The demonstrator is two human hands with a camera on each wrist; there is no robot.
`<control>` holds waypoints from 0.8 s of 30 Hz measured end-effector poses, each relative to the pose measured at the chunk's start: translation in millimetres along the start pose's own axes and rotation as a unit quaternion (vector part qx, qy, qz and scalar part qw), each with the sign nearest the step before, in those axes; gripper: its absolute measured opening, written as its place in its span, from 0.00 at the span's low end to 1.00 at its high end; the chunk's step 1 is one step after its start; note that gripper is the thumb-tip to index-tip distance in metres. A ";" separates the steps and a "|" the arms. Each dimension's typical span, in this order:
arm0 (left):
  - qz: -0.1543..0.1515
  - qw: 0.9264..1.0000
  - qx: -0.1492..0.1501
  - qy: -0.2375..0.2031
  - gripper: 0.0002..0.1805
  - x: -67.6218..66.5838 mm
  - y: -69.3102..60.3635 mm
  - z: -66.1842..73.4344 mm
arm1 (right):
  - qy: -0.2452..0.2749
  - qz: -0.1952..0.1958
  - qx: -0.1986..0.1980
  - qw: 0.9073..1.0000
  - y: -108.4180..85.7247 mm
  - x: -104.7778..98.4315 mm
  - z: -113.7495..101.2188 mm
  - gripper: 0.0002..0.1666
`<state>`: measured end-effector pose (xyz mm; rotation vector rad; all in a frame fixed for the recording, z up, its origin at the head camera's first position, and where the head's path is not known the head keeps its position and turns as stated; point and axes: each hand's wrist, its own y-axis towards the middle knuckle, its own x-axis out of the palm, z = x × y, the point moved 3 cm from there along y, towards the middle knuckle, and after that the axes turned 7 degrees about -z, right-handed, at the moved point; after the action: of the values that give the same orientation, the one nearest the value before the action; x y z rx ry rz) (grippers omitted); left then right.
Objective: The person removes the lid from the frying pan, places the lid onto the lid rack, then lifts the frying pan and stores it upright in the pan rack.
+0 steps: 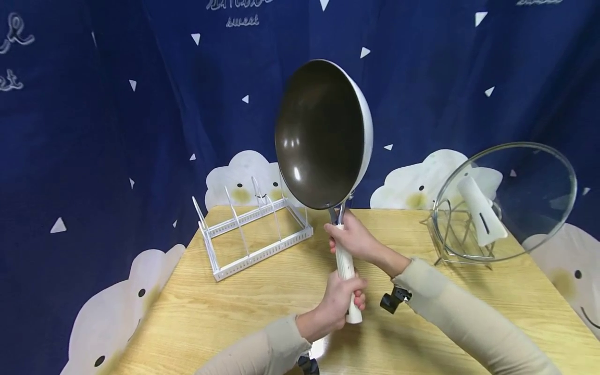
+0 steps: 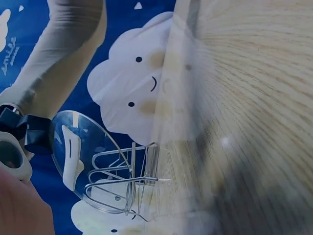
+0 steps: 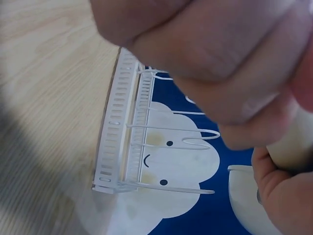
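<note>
A deep frying pan (image 1: 321, 135) with a dark brown inside and a white outside is held upright above the table, its bowl at the top. My right hand (image 1: 353, 237) grips the upper part of its cream handle (image 1: 346, 264), close to the bowl. Lower down, my left hand (image 1: 335, 299) has its fingers wrapped round the same handle near its end. In the right wrist view, curled fingers fill the top, and part of the pan (image 3: 249, 200) shows at the lower right.
On the wooden table (image 1: 262, 307), a white rack (image 1: 262, 252) with upright wire dividers stands at the back left. At the right, a glass lid (image 1: 534, 198) with a white handle leans in a small metal wire rack (image 1: 461, 258). A blue curtain hangs behind.
</note>
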<state>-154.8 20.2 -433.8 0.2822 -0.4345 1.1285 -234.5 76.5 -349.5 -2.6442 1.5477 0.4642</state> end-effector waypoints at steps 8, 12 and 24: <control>-0.017 1.000 0.010 -0.014 0.13 -3.6 -4.5 2.1 | -0.013 -0.003 0.010 1.000 3.5 7.5 -6.0 0.16; -0.023 0.999 0.012 -0.022 0.14 -4.8 -8.2 1.3 | -0.034 0.001 0.017 0.999 3.8 14.8 -4.6 0.17; -0.045 0.999 0.007 -0.023 0.13 -13.7 -9.6 0.8 | -0.070 0.019 0.028 0.997 8.6 23.7 -2.1 0.12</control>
<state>-151.0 4.9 -439.6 0.3383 -0.4508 1.0397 -230.5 51.7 -353.1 -2.4847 1.5486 0.5854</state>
